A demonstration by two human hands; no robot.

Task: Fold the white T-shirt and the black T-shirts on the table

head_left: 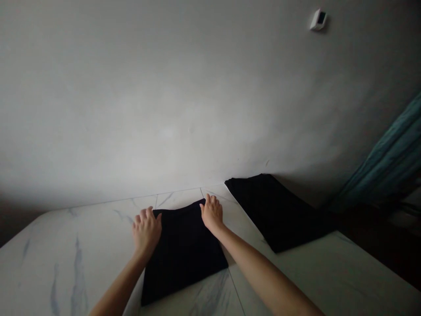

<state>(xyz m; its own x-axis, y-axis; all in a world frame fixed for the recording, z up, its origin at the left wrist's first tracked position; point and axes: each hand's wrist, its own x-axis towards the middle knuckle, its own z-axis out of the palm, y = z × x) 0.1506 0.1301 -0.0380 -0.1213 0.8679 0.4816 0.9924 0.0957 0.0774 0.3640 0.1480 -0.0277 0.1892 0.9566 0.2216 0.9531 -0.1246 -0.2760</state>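
Observation:
A folded black cloth garment (184,252) lies flat on the white marble-patterned table (79,263). My left hand (147,231) rests on its left edge near the far corner, fingers slightly spread. My right hand (211,214) lies on the far right corner, fingers apart and pointing away from me. Neither hand visibly grips the cloth. A second folded black garment (272,210) lies to the right, past my right hand and apart from it, overhanging the table's right edge.
A pale grey wall (164,109) stands behind the table, with a small white wall-mounted device (318,19) high up. A teal curtain (384,162) hangs at the right, above a dark surface (378,237) beyond the table edge.

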